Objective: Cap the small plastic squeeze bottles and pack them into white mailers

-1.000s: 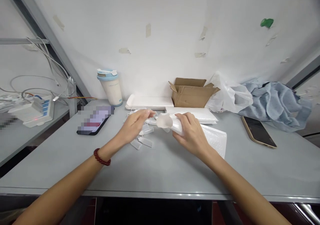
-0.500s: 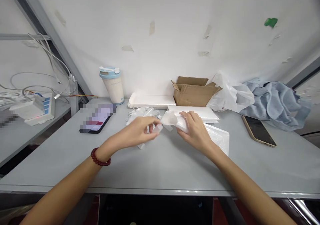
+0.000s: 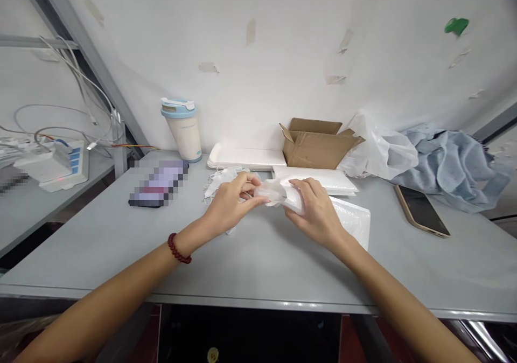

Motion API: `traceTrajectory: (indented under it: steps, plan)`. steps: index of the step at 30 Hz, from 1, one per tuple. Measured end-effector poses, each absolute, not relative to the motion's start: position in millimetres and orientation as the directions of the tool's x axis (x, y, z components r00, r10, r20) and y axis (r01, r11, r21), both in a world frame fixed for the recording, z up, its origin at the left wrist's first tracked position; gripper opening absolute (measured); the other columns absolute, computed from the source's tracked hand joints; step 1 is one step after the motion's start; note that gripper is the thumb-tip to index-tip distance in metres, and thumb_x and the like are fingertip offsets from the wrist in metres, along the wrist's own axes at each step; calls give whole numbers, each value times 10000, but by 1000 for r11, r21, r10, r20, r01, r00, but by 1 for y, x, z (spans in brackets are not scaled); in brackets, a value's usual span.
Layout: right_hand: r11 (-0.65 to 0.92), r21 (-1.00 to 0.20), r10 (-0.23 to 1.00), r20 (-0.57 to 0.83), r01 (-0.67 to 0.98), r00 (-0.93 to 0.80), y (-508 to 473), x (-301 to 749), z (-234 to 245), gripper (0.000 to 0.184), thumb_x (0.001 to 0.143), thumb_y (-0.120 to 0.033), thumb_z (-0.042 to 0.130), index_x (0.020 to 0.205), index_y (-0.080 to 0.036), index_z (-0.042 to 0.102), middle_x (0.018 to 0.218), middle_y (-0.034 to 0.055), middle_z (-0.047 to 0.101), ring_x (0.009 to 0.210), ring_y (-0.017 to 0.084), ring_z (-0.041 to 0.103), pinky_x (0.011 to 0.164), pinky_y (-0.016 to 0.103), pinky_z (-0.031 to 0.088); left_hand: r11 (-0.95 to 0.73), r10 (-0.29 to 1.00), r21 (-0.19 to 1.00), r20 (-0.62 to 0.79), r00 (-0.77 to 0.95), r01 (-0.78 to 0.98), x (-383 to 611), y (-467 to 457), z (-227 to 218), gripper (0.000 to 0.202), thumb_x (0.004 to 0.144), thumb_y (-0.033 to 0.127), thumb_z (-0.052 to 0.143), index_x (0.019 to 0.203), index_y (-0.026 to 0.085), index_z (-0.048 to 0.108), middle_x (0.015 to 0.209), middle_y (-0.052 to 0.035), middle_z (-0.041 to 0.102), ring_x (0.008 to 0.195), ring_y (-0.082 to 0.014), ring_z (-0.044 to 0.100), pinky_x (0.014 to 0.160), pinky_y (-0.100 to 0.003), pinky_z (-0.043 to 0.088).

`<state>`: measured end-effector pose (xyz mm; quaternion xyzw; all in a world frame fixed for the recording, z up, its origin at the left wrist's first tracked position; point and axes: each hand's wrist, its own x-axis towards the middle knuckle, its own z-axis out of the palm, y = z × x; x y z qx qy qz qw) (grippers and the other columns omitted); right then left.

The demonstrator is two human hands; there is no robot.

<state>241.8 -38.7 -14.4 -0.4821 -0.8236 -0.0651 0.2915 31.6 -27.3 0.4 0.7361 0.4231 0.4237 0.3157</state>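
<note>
My right hand (image 3: 317, 209) is closed around a white bubble mailer (image 3: 294, 199), squeezed so that its mouth gapes to the left. At that mouth, my left hand (image 3: 231, 202), with a red bead bracelet on its wrist, pinches a translucent white plastic piece (image 3: 262, 192). The piece's inner end is partly in or against the opening; I cannot tell how deep. Behind the left hand lies a loose pile of similar translucent pieces with thin white strings (image 3: 220, 179). Another bubble mailer (image 3: 355, 220) lies flat under the right wrist.
Along the wall stand a blue-lidded cup (image 3: 183, 131), stacked white mailers (image 3: 250, 156), a flat white mailer (image 3: 335, 181), an open cardboard box (image 3: 317, 148), a plastic bag (image 3: 382, 150) and blue cloth (image 3: 456, 163). Phones (image 3: 422, 211) lie right and left (image 3: 159, 182).
My left hand has moved right with the plastic piece, bringing it to the mailer's mouth. My right hand keeps its hold on the mailer. The view has shifted slightly.
</note>
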Motion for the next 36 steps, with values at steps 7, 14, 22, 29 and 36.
traceTrajectory:
  steps: [7,14,22,29,36]
  plan:
    - [557,-180,759,506,811,-410,-46,234,-16,461,702,-200,552,1150,-137,460,999,127,523,893,277,479,711,384,410,-436,897,816,359,258,381,33,-27,-6,238,685,389,720,740,177,627,702,1,670,631,-143,594,567,-248,459]
    - [553,-170,755,516,816,-404,-43,236,-19,468,700,-199,550,1154,-125,465,1001,129,525,892,275,480,710,386,412,-468,883,789,402,241,398,34,-29,-6,127,734,256,681,834,190,724,830,-15,730,745,-168,646,679,-268,503]
    - [560,-162,745,528,813,-408,-43,235,-20,463,691,-190,549,1143,-119,478,985,126,530,876,268,480,701,378,411,-447,894,786,406,188,428,40,-31,-11,74,714,220,699,773,182,723,765,5,730,658,-131,625,591,-220,476]
    - [561,-166,744,532,811,-405,-43,235,-20,448,691,-187,543,1130,-119,486,978,127,535,874,268,484,701,377,413,-542,837,705,502,219,457,41,-33,-14,66,747,192,668,701,184,715,717,8,719,612,-118,598,551,-216,433]
    - [559,-169,750,521,812,-408,-43,235,-20,444,696,-187,551,1129,-105,492,971,127,532,877,267,482,709,382,414,-616,784,613,538,310,494,42,-32,-15,125,799,143,595,806,175,716,742,-6,711,601,-109,563,546,-221,399]
